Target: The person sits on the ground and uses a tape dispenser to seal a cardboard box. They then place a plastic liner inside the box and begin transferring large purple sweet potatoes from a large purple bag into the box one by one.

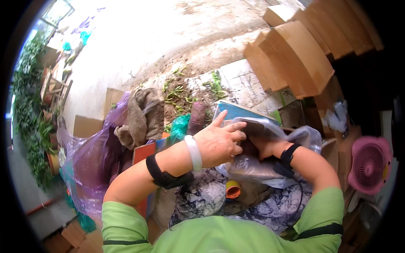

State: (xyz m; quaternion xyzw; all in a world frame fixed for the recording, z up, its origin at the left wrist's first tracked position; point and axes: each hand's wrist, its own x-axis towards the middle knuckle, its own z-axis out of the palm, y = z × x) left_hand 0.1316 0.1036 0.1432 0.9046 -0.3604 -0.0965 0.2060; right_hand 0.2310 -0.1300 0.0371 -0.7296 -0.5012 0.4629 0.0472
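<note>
A clear plastic bag (253,170) lies open in front of me and looks to line a cardboard box. My right hand (264,147) reaches into its mouth; the fingers are hidden inside. Over the bag's left side, my left hand (221,140) has its fingers apart and shows nothing held. Just beyond the hands stands a blue-faced panel (243,110). Left of that panel is a long purplish tuber (196,117), beside a green plastic bag (180,126). Between my knees sits a roll of tape (233,189) with a yellow rim.
A purple plastic bag (91,164) with dark contents is at left, under a burlap sack (139,117). Cardboard boxes (297,60) stand at upper right. A pink fan (368,166) is at far right. Soil and leaf scraps (177,91) litter the floor ahead.
</note>
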